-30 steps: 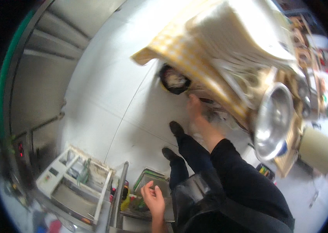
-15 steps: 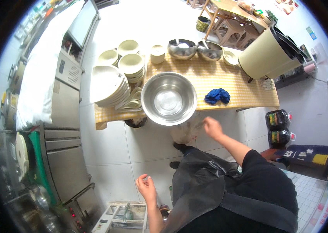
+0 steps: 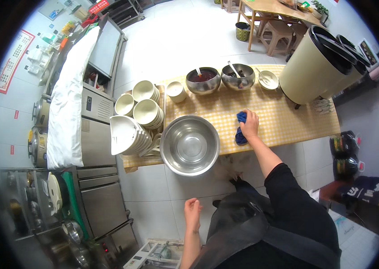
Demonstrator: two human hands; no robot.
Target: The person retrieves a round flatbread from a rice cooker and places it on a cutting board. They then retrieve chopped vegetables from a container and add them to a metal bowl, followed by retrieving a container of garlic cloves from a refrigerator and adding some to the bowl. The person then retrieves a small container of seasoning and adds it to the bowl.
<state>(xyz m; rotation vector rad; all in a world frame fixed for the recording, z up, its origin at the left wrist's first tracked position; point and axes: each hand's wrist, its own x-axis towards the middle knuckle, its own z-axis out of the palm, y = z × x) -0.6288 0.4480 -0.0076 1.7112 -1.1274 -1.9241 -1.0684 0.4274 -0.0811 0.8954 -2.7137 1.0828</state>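
Observation:
My right hand (image 3: 251, 125) reaches over the table and has its fingers closed on a crumpled blue cloth (image 3: 240, 136), which is partly hidden under them. To the left of it, a wide stainless steel basin (image 3: 190, 167) stands at the table's front edge; nothing shows inside. My left hand (image 3: 192, 214) hangs in the air below the basin, away from the table. Its fingers are loosely bent with the thumb apart, and it holds nothing.
A yellow checked tablecloth (image 3: 283, 121) covers the table. Stacked pale bowls (image 3: 147, 112) and plates (image 3: 124, 134) stand at left. Along the back are a pale cup (image 3: 176, 92), two steel bowls (image 3: 203, 85) with spoons, a small bowl (image 3: 268, 80) and a cream barrel (image 3: 313, 67).
My right hand has moved forward from in front of the table onto the blue cloth and gripped it. The view has shifted. My left hand's fingers are more bent than before.

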